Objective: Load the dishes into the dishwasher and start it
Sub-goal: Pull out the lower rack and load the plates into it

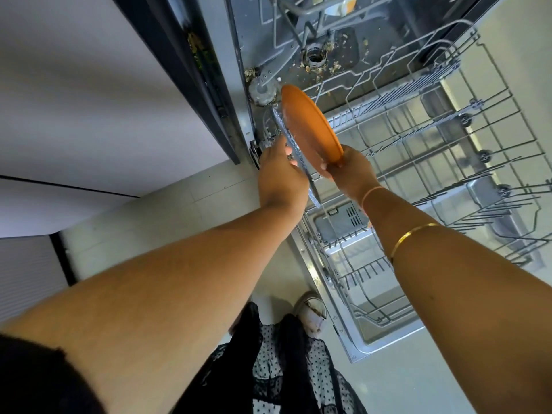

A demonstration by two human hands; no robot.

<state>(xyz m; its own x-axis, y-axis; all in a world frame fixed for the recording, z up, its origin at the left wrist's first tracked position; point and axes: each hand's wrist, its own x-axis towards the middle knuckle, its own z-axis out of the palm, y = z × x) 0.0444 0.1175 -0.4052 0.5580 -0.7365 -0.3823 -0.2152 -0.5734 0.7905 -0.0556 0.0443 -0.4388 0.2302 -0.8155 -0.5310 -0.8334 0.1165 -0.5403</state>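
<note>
My right hand (352, 174) is clamped on the lower rim of an orange plate (310, 124), held on edge over the left side of the pulled-out lower rack (448, 138). My left hand (280, 174) grips a grey speckled plate (298, 162) just beside it, almost face to face, near the left wall of the dishwasher (337, 70). To the right, open wire rows stretch over the lowered door (358, 348).
</note>
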